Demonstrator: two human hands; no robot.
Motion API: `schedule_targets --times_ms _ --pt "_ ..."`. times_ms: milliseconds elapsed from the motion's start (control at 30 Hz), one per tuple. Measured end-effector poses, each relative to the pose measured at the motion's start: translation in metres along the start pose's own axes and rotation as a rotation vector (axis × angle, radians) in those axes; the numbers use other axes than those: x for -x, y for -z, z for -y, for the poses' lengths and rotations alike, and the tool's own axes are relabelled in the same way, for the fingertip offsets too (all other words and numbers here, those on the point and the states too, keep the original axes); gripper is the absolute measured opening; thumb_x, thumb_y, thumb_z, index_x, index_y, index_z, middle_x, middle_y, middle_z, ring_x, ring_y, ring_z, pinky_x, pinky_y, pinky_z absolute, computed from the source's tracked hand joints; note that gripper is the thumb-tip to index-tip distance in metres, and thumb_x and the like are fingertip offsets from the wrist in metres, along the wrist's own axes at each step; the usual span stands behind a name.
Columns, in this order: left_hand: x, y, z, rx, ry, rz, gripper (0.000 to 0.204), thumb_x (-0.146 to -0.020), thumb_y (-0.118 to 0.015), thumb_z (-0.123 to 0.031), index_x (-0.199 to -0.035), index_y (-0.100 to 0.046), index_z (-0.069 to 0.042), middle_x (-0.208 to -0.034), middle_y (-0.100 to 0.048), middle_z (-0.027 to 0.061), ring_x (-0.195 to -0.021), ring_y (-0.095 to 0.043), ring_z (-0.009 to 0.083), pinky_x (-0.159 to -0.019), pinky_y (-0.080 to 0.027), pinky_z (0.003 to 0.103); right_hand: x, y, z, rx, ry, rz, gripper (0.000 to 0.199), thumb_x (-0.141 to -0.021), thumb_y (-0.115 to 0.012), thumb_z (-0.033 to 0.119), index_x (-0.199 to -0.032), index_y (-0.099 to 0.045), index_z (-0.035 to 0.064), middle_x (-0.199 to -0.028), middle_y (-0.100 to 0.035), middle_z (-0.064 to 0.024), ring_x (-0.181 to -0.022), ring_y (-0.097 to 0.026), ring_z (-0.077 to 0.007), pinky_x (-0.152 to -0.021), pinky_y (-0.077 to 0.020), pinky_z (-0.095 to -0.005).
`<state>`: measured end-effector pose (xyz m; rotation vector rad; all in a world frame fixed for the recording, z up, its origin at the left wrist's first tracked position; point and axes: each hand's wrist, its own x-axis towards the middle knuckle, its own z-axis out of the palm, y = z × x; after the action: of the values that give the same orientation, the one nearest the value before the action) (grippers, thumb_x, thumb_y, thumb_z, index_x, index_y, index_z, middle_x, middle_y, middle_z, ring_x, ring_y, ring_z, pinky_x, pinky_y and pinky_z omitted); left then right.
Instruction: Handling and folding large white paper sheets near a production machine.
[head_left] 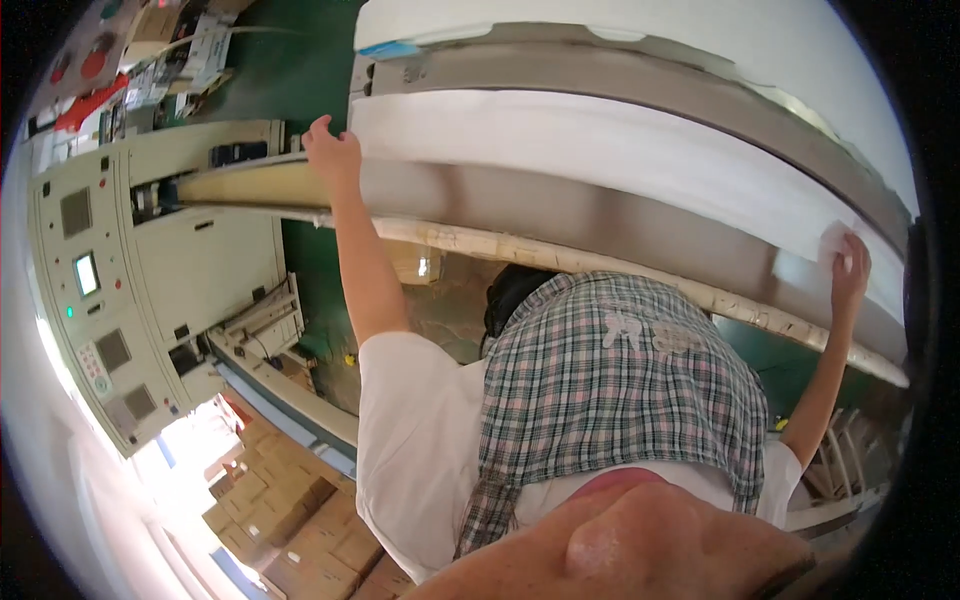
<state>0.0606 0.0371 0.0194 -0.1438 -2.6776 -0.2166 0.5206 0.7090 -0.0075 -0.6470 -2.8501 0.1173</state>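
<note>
A wide white sheet (600, 140) lies stretched over a long grey metal roller (560, 205) of a big machine in front of me. My left hand (333, 155) reaches up and closes on the sheet's left edge. My right hand (850, 265) holds the sheet's lifted right corner, fingers curled on it. Both my arms are stretched out, bare below white short sleeves. My checked apron (620, 390) fills the middle of the view. A second white band (640, 20) runs above the roller.
A beige control cabinet (150, 300) with a small screen and buttons stands on the left. Stacked brown cardboard boxes (290, 520) sit at the lower left. A cream-coloured bar (560, 260) runs under the roller. Green floor (300, 70) shows beyond the machine.
</note>
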Motion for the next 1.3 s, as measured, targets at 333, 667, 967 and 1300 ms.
schedule_targets --times_ms 333,667,967,1300 --pt "0.053 -0.066 -0.172 0.363 -0.525 0.364 0.032 -0.085 -0.049 -0.027 -0.066 -0.055 -0.002 -0.069 -0.055 0.0181 -0.066 -0.053 0.0357 -0.061 -0.041 0.044 -0.023 0.013 0.058 0.048 -0.039 0.011 0.038 -0.065 -0.056 0.001 -0.102 -0.054 0.0084 -0.111 -0.052 -0.01 -0.108 -0.045 -0.029 -0.089 -0.0374 -0.0397" --pt "0.074 -0.031 -0.047 0.137 -0.481 0.247 0.024 -0.086 -0.047 -0.021 -0.073 -0.055 -0.002 -0.072 -0.057 0.0168 -0.066 -0.054 0.0362 -0.056 -0.042 0.045 -0.027 0.035 -0.035 0.183 0.038 -0.132 0.016 -0.067 -0.054 0.005 -0.083 -0.052 0.0061 -0.087 -0.051 -0.0073 -0.09 -0.049 -0.0251 -0.082 -0.0393 -0.0369" --pt "0.086 -0.009 -0.133 -0.034 0.048 0.578 0.056 -0.087 -0.024 -0.054 -0.107 -0.061 -0.017 -0.108 -0.06 0.0068 -0.105 -0.05 0.0322 -0.086 -0.036 0.05 -0.013 0.065 -0.035 -0.145 0.275 0.026 0.023 -0.061 -0.058 0.0 -0.08 -0.045 0.0034 -0.082 -0.047 -0.0095 -0.08 -0.05 -0.029 -0.064 -0.0464 -0.0354" --pt "0.14 0.0 -0.216 -0.116 -0.039 0.535 0.053 -0.088 -0.024 -0.054 -0.116 -0.054 -0.02 -0.129 -0.044 0.0055 -0.124 -0.026 0.0375 -0.094 -0.022 0.058 -0.001 0.066 -0.198 0.51 -0.194 0.185 0.026 -0.067 -0.058 0.003 -0.092 -0.053 0.0091 -0.096 -0.052 -0.0068 -0.098 -0.05 -0.0267 -0.075 -0.0482 -0.0369"
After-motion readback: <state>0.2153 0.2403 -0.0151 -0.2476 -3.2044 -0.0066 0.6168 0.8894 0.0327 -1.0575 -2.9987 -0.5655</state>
